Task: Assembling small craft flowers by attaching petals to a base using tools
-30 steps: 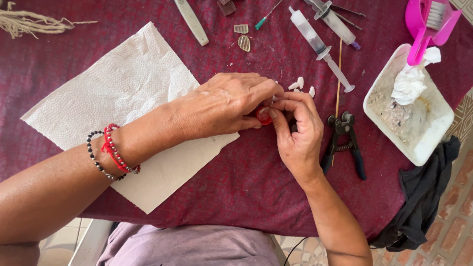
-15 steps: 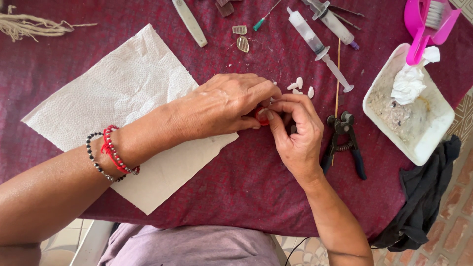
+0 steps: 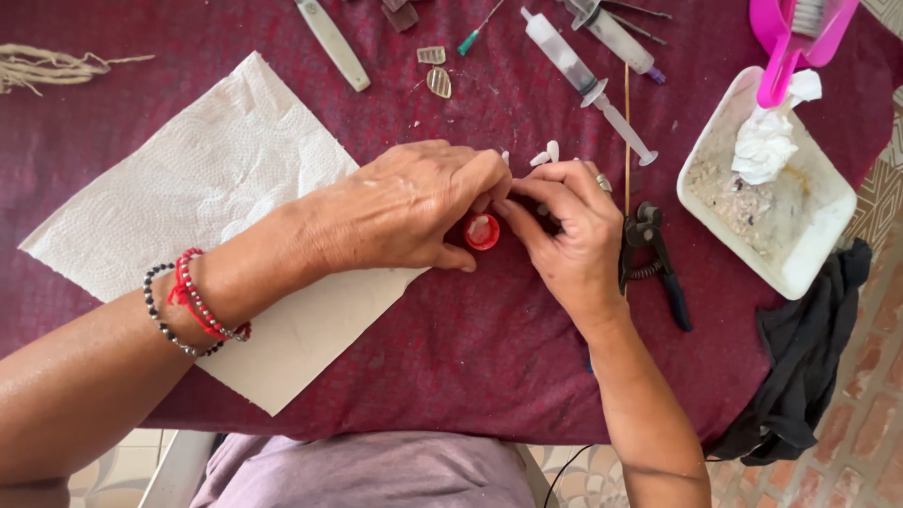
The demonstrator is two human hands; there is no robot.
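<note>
My left hand (image 3: 404, 207) and my right hand (image 3: 569, 230) meet fingertip to fingertip over a dark red tablecloth (image 3: 451, 376). Just below the fingertips sits a small red bottle cap (image 3: 482, 231) with something pale inside; both hands touch or hover right at it. The fingers pinch together around something tiny that I cannot make out. A few small white pieces (image 3: 546, 153) lie just beyond the fingers. My left wrist wears red and black bead bracelets (image 3: 193, 306).
A white paper towel (image 3: 207, 188) lies under my left forearm. Black pliers (image 3: 654, 263) rest right of my right hand. Beyond are two syringes (image 3: 583, 80), a thin wooden stick (image 3: 626, 122), a white tray (image 3: 809, 254) with crumpled tissue, a pink tool (image 3: 790, 38) and a dark cloth (image 3: 809, 376).
The hands have parted slightly, so the red cap shows more fully between them. Nothing else on the table has moved.
</note>
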